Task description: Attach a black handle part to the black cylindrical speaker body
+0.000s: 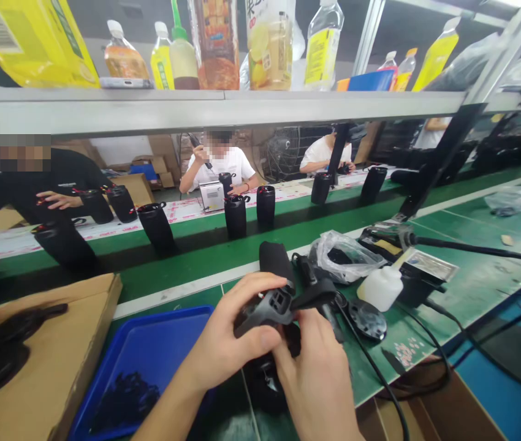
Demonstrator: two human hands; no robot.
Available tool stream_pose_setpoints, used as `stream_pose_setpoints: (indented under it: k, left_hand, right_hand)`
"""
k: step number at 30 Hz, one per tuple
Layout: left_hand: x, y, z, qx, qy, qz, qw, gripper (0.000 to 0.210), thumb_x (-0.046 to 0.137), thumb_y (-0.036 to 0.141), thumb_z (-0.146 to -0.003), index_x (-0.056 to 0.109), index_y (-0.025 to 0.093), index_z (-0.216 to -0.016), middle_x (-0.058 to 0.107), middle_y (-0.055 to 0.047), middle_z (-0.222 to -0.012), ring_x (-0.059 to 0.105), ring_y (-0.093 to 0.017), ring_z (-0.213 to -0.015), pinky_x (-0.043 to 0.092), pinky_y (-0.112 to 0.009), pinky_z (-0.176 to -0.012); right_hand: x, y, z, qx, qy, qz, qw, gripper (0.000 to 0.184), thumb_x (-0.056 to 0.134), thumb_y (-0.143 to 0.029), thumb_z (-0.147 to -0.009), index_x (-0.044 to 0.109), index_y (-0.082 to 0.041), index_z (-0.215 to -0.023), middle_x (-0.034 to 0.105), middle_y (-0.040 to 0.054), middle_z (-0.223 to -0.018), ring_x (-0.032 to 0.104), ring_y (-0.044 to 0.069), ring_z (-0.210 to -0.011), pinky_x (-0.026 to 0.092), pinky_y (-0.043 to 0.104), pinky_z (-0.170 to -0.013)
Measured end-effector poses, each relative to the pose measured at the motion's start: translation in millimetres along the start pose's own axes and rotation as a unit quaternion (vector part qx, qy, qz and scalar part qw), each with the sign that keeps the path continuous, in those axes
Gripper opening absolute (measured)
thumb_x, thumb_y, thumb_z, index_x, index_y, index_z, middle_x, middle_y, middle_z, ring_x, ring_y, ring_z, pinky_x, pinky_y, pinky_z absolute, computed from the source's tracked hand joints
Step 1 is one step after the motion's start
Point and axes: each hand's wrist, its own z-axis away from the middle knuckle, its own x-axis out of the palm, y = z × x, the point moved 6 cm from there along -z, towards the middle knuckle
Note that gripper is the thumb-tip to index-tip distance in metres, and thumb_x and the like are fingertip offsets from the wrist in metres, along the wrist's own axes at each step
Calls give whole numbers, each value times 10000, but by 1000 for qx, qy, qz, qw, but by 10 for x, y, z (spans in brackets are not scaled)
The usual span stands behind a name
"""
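My left hand (242,337) is closed around a black plastic part (272,306) with small square openings, the thumb lying along its near side. A black strap-like loop (315,294) sticks out from that part to the right. My right hand (315,380) grips it from below and the right, its fingertips partly hidden. Just beyond my hands, a black cylinder (275,260) stands on the green bench. Below and between the hands is another dark, shiny item (267,380), mostly covered. A black corded tool (309,272) lies right of the cylinder.
Left lie a blue tray (163,324) with small dark pieces and a cardboard box (72,343). To the right are a plastic bag (347,257), white spout bottle (382,288), round black part (368,318) and cables. Black cylinders line the green belt (200,254); co-workers sit beyond. A shelf (224,110) crosses overhead.
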Motion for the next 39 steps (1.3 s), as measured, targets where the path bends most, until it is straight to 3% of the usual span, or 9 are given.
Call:
stream_pose_setpoints:
  k: [6, 10, 13, 15, 21, 25, 33, 39]
  left_hand:
    - [-33, -95, -25, -11, 6, 4, 1000, 485, 591, 579, -902, 603, 295, -1294, 611, -56, -1313, 555, -287, -1219, 429, -321, -999]
    - [-58, -71, -30, -15, -13, -4, 1000, 465, 616, 575, -889, 630, 308, -1270, 622, -40, -1293, 549, -274, -1222, 407, -303, -1023]
    - [-57, -56, -27, -14, -25, -5, 1000, 485, 635, 591, -867, 645, 304, -1258, 623, -51, -1288, 539, -292, -1232, 411, -325, -1031]
    - [-58, -60, -25, -14, -24, -3, 1000, 496, 632, 599, -865, 643, 302, -1262, 620, -58, -1296, 540, -301, -1231, 426, -335, -1018]
    - [-76, -99, -18, -25, -18, 0, 1000, 475, 625, 585, -876, 639, 307, -1262, 633, -49, -1282, 562, -290, -1212, 455, -312, -973]
    - [-108, -136, -19, -29, -11, 3, 1000, 488, 615, 603, -874, 645, 298, -1254, 642, -47, -1277, 578, -285, -1193, 452, -301, -966]
    - [-116, -217, 0, -25, -3, 33, 999, 502, 600, 612, -880, 638, 290, -1263, 662, -37, -1269, 593, -269, -1185, 443, -295, -983]
    - [-96, -154, -1, -8, -19, 38, 999, 516, 622, 614, -862, 649, 279, -1253, 652, -51, -1265, 573, -283, -1202, 429, -327, -1018]
  right_hand:
    - [8, -73, -22, -1, 5, -15, 1000, 196, 309, -219, -1082, 482, -182, -997, 577, -6, -936, 555, 203, -828, 262, 389, -974]
    - [15, 31, -26, 54, -25, -86, 994, 126, 396, -235, -1025, 509, -207, -975, 603, -65, -883, 604, 144, -781, 407, 300, -760]
    - [29, 116, -30, 91, -58, -132, 985, 105, 462, -256, -995, 557, -231, -959, 615, -94, -855, 617, 121, -823, 415, 254, -584]
    - [29, 127, -39, 91, -82, -153, 981, 79, 488, -250, -970, 565, -247, -986, 614, -113, -856, 610, 108, -830, 403, 240, -569]
    - [-49, 104, -31, 77, -136, -171, 973, 110, 478, -237, -988, 544, -257, -1073, 582, -106, -1050, 559, 79, -999, 381, 197, -865]
    - [-22, 79, -11, 58, -152, -161, 973, 257, 455, -189, -947, 510, -260, -1188, 535, -86, -1156, 513, 80, -1070, 345, 176, -923]
    - [49, 63, -6, 44, -79, -139, 986, 151, 406, -202, -1017, 552, -228, -1051, 573, -51, -1032, 559, 119, -973, 388, 203, -849]
    - [16, 30, -18, 65, -31, -104, 992, 171, 429, -218, -982, 594, -199, -940, 602, -33, -916, 590, 130, -812, 435, 198, -762]
